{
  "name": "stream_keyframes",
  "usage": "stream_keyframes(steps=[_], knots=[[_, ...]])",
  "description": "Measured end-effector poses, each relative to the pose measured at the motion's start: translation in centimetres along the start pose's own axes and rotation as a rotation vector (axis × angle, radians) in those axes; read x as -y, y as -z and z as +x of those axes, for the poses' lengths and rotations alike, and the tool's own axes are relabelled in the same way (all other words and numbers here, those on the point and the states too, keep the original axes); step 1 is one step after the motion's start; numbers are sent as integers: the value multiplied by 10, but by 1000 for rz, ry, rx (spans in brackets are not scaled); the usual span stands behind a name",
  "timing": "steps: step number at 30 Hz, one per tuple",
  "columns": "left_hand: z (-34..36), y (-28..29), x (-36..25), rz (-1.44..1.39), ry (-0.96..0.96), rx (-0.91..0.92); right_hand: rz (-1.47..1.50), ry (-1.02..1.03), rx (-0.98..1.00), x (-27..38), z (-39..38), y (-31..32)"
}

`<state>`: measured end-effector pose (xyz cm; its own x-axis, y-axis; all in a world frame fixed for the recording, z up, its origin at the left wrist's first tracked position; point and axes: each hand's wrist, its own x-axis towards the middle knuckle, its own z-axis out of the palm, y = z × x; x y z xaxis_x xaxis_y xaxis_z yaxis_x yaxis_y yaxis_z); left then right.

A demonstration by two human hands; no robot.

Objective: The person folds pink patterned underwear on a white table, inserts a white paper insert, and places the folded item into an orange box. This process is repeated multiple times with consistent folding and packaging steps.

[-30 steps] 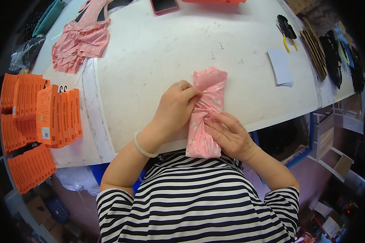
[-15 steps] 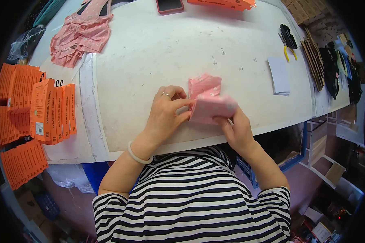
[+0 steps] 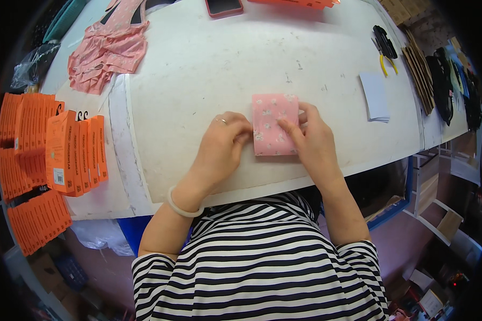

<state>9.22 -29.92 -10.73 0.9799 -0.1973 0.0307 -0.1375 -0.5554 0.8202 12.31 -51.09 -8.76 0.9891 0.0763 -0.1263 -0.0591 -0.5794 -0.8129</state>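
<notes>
A pair of pink floral underwear [image 3: 273, 136], folded into a neat upright rectangle, lies before me near the front of the white table. My right hand [image 3: 313, 139] grips its right side, thumb across the top and fingers around the edge. At its left edge, my left hand [image 3: 225, 139] is curled with the fingertips pinched against the fabric; the exact hold is partly hidden. Several more pink garments [image 3: 104, 53] lie in a loose, overlapping pile at the far left.
Orange boxes [image 3: 61, 152] stand in rows on the left. A phone [image 3: 224, 6] and an orange package [image 3: 294, 2] lie at the far edge. On the right are white paper sheets [image 3: 374, 96], yellow-handled cutters [image 3: 388, 64] and brown cardboard [image 3: 418, 72].
The loose part of the underwear that stuck out beyond the fold is now folded in, making a flat rectangle. My right hand has moved up along its right side.
</notes>
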Motion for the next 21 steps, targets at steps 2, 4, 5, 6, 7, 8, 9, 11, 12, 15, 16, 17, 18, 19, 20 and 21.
stream_keyframes(steps=[2, 4, 5, 6, 7, 8, 9, 11, 12, 15, 16, 17, 18, 19, 20, 21], knots=[[14, 4, -13, 59, -163, -56, -81, 78, -55, -7, 0, -5], [26, 2, -23, 165, -318, -42, -98, 7, 11, 1, 2, 0], [33, -3, -26, 241, -397, 5, -108, -30, 43, 4, 1, 2], [40, -6, -29, 312, -482, 55, -23, -60, 49, 3, -1, 4], [43, -9, -22, 318, -480, 76, 61, -81, 57, 1, -3, 7], [45, -17, -12, 324, -479, 98, 144, -101, 65, 1, -4, 10], [47, -21, -5, 327, -480, 123, 146, -45, 59, -2, -9, 14], [48, -22, -4, 341, -483, 121, 152, 59, 48, -8, -25, 21], [47, -22, -5, 349, -483, 126, 69, 69, 27, -11, -30, 23], [47, -23, -9, 417, -479, 145, -8, 27, 15, -16, -36, 25], [48, -22, -7, 376, -459, 170, 82, -34, 41, -15, -34, 23], [51, -21, -5, 334, -439, 195, 173, -93, 68, -14, -32, 23], [51, -21, -1, 293, -412, 221, 277, -162, 109, -15, -28, 24], [52, -22, 1, 287, -427, 214, 380, -231, 148, -14, -21, 26], [53, -22, 2, 281, -443, 208, 484, -300, 187, -13, -20, 28], [52, -22, 3, 276, -455, 199, 378, -243, 152, -10, -22, 27]])
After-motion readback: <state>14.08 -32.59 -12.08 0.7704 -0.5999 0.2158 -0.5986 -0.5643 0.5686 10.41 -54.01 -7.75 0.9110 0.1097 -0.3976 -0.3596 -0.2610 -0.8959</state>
